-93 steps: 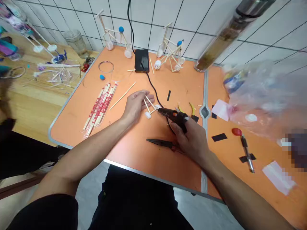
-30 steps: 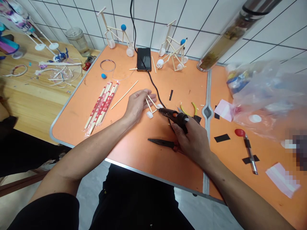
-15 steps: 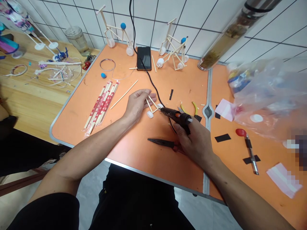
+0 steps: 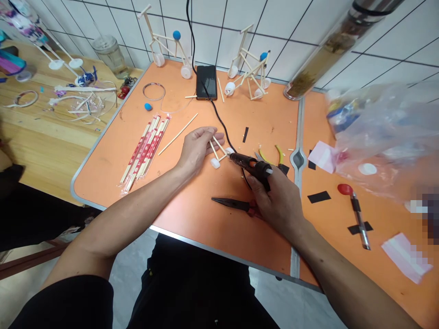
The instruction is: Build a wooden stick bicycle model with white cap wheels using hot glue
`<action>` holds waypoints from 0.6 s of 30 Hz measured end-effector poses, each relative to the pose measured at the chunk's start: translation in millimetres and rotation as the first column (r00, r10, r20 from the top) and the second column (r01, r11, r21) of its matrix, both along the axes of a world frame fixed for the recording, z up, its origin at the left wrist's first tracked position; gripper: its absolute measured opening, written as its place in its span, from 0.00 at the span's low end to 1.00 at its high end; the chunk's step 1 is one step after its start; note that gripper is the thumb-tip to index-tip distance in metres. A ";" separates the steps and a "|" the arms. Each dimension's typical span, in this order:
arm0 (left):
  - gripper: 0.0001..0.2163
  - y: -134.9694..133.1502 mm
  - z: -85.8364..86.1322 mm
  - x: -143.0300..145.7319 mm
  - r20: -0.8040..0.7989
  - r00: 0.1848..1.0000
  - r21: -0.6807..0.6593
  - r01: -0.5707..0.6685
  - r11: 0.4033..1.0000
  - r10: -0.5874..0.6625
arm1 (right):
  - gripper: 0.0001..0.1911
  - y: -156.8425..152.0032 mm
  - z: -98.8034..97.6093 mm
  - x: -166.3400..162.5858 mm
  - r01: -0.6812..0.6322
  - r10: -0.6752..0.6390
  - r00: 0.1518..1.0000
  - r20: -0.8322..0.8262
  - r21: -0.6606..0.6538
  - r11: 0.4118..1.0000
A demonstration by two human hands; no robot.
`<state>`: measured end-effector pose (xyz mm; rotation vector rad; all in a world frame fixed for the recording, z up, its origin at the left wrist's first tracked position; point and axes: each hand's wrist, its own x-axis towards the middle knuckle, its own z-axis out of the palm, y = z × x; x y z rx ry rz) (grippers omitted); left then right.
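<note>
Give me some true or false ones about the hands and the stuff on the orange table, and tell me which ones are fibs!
1. The right hand holds a glue gun. True.
2. The left hand holds a pen. False: it holds a small stick frame.
3. The glue gun's tip points away from the stick frame. False: it points at one end of it.
4. A black phone lies on the orange table. True.
5. The wrapped sticks lie nearer the right hand. False: they lie nearer the left hand.
</note>
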<state>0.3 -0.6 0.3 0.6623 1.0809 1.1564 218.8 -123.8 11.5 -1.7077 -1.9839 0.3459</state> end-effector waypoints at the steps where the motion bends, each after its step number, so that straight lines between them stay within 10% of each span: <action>1: 0.06 -0.1 0.3 0.0 0.002 1.000 0.001 0.001 1.000 -0.001 | 0.20 0.3 -0.5 0.2 0.001 -0.001 1.000 0.008 0.010 1.000; 18: 0.06 -0.6 1.2 -0.1 0.003 1.000 0.000 0.005 1.000 -0.005 | 0.22 0.6 -4.9 2.0 -0.019 0.017 0.999 0.044 0.054 0.998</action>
